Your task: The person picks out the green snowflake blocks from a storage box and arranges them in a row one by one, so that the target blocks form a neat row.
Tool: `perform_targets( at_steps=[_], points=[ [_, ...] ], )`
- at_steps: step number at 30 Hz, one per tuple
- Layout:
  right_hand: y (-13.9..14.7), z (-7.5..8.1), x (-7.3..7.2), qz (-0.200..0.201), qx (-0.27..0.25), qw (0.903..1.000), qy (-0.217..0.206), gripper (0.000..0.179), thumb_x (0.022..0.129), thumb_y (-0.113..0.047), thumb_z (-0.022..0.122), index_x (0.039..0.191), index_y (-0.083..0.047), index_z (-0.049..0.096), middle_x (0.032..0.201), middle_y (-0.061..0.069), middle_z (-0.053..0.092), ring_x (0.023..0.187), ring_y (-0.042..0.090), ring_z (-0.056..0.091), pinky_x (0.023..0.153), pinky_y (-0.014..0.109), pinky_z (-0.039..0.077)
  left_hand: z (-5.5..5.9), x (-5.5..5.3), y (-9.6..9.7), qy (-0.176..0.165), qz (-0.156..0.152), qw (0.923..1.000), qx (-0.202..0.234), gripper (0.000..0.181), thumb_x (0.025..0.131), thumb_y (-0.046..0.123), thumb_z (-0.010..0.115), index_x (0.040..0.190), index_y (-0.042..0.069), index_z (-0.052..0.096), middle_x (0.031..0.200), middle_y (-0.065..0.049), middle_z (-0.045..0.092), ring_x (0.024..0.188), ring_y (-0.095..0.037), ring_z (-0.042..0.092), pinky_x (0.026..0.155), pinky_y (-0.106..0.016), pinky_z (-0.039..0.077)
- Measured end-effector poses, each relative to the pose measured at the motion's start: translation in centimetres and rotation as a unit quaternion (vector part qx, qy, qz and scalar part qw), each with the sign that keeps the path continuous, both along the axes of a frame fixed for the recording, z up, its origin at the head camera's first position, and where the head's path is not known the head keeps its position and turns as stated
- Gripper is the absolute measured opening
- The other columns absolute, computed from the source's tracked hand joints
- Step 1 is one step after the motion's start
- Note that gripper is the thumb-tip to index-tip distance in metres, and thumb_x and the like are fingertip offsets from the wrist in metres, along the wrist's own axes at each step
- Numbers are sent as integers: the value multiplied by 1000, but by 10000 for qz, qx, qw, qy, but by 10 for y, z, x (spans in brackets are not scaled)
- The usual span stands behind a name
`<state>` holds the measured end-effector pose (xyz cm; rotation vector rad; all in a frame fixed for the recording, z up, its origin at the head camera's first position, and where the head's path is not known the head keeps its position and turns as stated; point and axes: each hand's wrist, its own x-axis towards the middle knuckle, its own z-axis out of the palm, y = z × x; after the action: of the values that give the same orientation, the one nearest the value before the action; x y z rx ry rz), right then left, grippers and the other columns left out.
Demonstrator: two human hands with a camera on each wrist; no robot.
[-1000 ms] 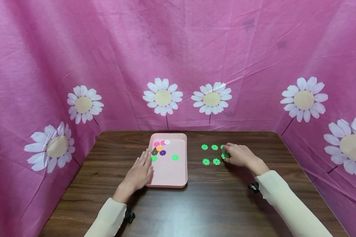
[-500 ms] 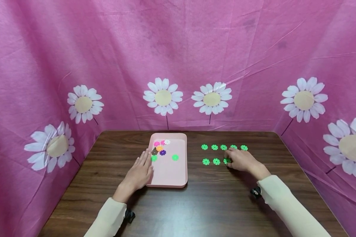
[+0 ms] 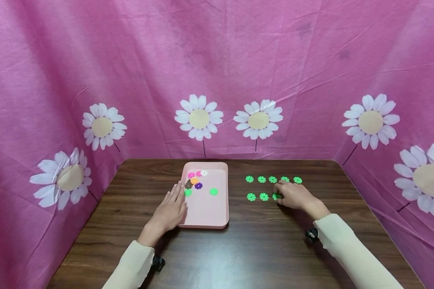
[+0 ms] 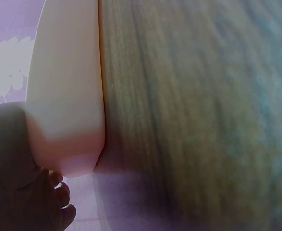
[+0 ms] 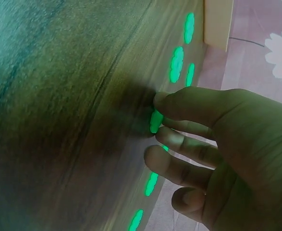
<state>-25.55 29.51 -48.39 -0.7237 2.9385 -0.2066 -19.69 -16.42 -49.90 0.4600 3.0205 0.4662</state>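
My right hand [image 3: 295, 196] pinches a green flower-shaped disc [image 5: 155, 121] between thumb and fingertips, down at the tabletop. It is third in the front row, right of another green disc [image 3: 263, 196]; the hand hides part of it. Behind runs a row of several matching discs, including one at its left end [image 3: 249, 179]. My left hand [image 3: 169, 209] lies with straight fingers along the left rim of a pink tray [image 3: 206, 218]. In the left wrist view the palm meets the tray's outer wall [image 4: 66, 86].
Inside the tray lie loose flower-shaped discs: a green one [image 3: 213, 192], a purple one [image 3: 198, 186], an orange one [image 3: 194, 181], a white one [image 3: 204, 173] and several others. A pink curtain [image 3: 217, 60] with printed daisies surrounds the dark wooden table [image 3: 217, 257].
My right hand has brought the green disc slightly right and toward me into the front row, uncovering the back row, then stayed still. The left hand and tray have not moved.
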Motion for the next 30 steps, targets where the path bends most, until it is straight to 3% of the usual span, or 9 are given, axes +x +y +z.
perform_targets(
  at_steps=[5, 10, 20, 30],
  points=[
    [-4, 3, -2, 80, -70, 9999, 119, 21, 93, -21, 81, 110, -12, 73, 107, 4, 68, 73, 11, 57, 60, 34, 50, 0, 1, -1, -4, 26, 10000, 39, 64, 114, 25, 41, 165, -9, 23, 178, -23, 13, 166, -41, 16, 135, -57, 21],
    [-15, 15, -5, 181, -244, 9993, 217, 18, 93, -17, 81, 107, -11, 72, 103, 2, 68, 77, 13, 61, 64, 35, 53, 1, 1, -2, -11, 36, 10000, 9, 64, 114, 25, 41, 166, -8, 22, 178, -23, 13, 166, -41, 16, 135, -56, 21],
    [-58, 35, -20, 440, -321, 9976, 418, 12, 97, -18, 76, 92, -21, 66, 87, -9, 66, 61, 7, 49, 52, 27, 40, 0, -1, -1, 119, 4, 9999, -24, 64, 114, 25, 42, 165, -9, 24, 177, -24, 15, 164, -42, 20, 134, -57, 24],
    [-108, 42, -30, 978, -284, 9924, 693, 15, 96, -15, 73, 84, -22, 65, 75, -12, 61, 61, 6, 50, 52, 25, 40, -1, -1, -1, 38, 9, 10000, -61, 63, 114, 25, 41, 165, -8, 25, 178, -23, 15, 165, -41, 18, 135, -56, 22]
  ],
)
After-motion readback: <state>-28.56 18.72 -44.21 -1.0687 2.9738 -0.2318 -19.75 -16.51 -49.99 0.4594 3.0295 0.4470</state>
